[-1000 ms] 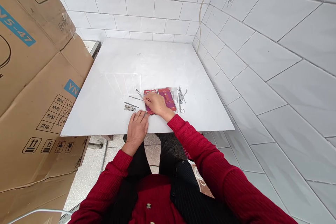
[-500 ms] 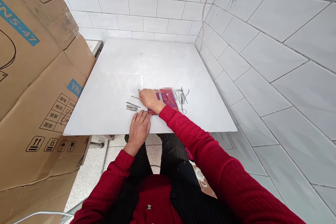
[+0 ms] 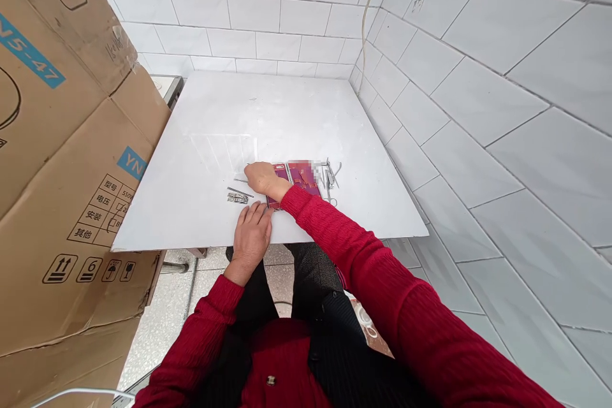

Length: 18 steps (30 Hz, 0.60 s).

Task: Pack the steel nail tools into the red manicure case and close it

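Observation:
An open manicure case point(image 3: 306, 182), purple and red inside, lies near the table's front edge. My right hand point(image 3: 262, 178) reaches across its left half with the fingers curled together; whatever they pinch is hidden beneath them. A thin metal tool point(image 3: 240, 180) shows just left of those fingers. My left hand point(image 3: 251, 233) rests flat, fingers stretched, its tips at the case's lower left corner. Beside it are a nail clipper point(image 3: 238, 197) and a thin dark metal strip point(image 3: 240, 192). Right of the case lie small scissors point(image 3: 331, 202) and several metal tools point(image 3: 331, 173), partly blurred.
The white table point(image 3: 224, 102) meets tiled walls point(image 3: 301, 16) at the back and right. A large cardboard box point(image 3: 86, 159) stands close along the left side. A pale cable point(image 3: 364, 25) hangs down the corner.
The view has shifted slightly. My right hand stays curled over the case's left half, and the tool tip that stuck out above it no longer shows clearly. My left hand keeps its place.

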Each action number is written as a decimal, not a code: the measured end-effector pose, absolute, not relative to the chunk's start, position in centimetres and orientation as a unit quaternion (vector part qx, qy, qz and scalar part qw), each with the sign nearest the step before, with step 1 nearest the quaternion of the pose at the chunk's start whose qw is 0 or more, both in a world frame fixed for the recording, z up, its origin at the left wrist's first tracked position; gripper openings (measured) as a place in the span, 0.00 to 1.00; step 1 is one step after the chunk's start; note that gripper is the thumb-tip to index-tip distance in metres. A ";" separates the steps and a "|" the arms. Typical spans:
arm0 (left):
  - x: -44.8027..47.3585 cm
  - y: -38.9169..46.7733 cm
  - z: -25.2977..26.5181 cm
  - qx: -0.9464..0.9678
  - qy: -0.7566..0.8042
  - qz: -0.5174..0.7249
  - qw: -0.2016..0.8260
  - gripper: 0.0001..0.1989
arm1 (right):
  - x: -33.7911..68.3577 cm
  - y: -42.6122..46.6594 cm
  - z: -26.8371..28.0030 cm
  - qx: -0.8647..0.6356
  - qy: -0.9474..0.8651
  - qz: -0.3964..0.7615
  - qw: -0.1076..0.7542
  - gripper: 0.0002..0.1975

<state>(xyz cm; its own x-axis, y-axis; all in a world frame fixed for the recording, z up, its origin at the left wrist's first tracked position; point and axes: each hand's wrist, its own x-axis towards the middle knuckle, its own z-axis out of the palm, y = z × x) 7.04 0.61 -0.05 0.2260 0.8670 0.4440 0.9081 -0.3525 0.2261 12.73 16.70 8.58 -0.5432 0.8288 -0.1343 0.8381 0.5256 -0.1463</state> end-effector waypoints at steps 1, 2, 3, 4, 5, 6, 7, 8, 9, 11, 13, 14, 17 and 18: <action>7.1 0.6 0.0 -0.782 -0.568 -0.253 0.043 0.19 | 12.9 16.7 8.5 0.479 0.871 -0.107 0.015 0.07; 7.1 0.6 0.0 -0.782 -0.569 -0.251 0.046 0.19 | 13.2 16.8 8.4 0.481 0.868 -0.121 0.003 0.06; 7.1 0.6 0.1 -0.782 -0.570 -0.249 0.048 0.19 | 13.6 17.0 8.3 0.483 0.865 -0.138 -0.011 0.05; 7.2 0.5 0.2 -0.782 -0.570 -0.247 0.049 0.19 | 14.1 17.3 8.3 0.483 0.860 -0.159 -0.032 0.04; 7.2 0.5 0.2 -0.783 -0.570 -0.245 0.050 0.19 | 14.7 17.6 8.4 0.482 0.855 -0.184 -0.058 0.03; 7.2 0.5 0.3 -0.783 -0.570 -0.243 0.049 0.19 | 15.4 18.1 8.5 0.481 0.846 -0.212 -0.090 0.04; 7.3 0.5 0.4 -0.784 -0.570 -0.241 0.048 0.19 | 16.1 18.6 8.6 0.478 0.834 -0.242 -0.129 0.05; 7.3 0.4 0.4 -0.784 -0.571 -0.240 0.045 0.19 | 16.8 19.1 8.7 0.476 0.817 -0.278 -0.169 0.06; 7.2 0.4 0.5 -0.784 -0.571 -0.239 0.043 0.19 | 17.4 19.6 8.8 0.477 0.792 -0.321 -0.205 0.06; 7.2 0.4 0.5 -0.785 -0.571 -0.238 0.037 0.19 | 18.6 20.3 8.9 0.480 0.727 -0.414 -0.263 0.07; 7.2 0.5 0.5 -0.785 -0.571 -0.237 0.034 0.19 | 19.5 20.5 8.7 0.474 0.669 -0.489 -0.299 0.07; 7.2 0.5 0.5 -0.786 -0.571 -0.236 0.034 0.19 | 19.9 20.5 8.6 0.468 0.649 -0.513 -0.311 0.07; 7.2 0.5 0.5 -0.786 -0.571 -0.234 0.037 0.19 | 20.6 20.1 8.0 0.459 0.618 -0.542 -0.337 0.08; 7.2 0.5 0.5 -0.786 -0.571 -0.233 0.037 0.19 | 20.7 20.0 7.8 0.459 0.612 -0.546 -0.341 0.09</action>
